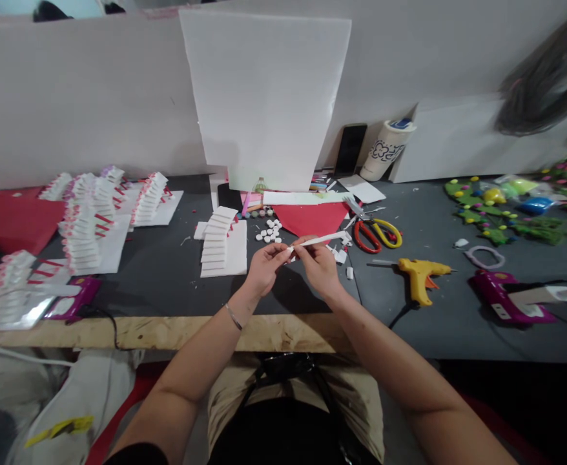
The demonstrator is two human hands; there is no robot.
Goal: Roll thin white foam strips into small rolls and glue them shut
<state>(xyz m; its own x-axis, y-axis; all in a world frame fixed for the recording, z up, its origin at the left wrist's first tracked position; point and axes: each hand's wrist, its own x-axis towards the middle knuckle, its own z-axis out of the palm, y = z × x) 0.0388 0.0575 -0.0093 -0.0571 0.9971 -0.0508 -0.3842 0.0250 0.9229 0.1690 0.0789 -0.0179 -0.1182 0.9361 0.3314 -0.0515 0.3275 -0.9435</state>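
Note:
A thin white strip (327,238) is pinched between the fingertips of my left hand (266,267) and my right hand (319,266), which nearly meet above the dark table. Its long end points right, past my right hand. Several small white round pieces (268,231) lie just beyond my left hand. To the left stands a stepped white model (217,239) with small red parts, on a white board (237,255). Behind my hands lies a red sheet (310,219), and white scraps (340,255) are scattered by my right hand. What the left fingertips cover is too small to make out.
Red-and-yellow-handled scissors (367,236) and a yellow glue gun (422,278) lie right of my hands. Purple power strips (499,297) sit at both sides. More stepped models (82,239) stand at left. A phone (351,150) and a cup (386,152) lean near the wall.

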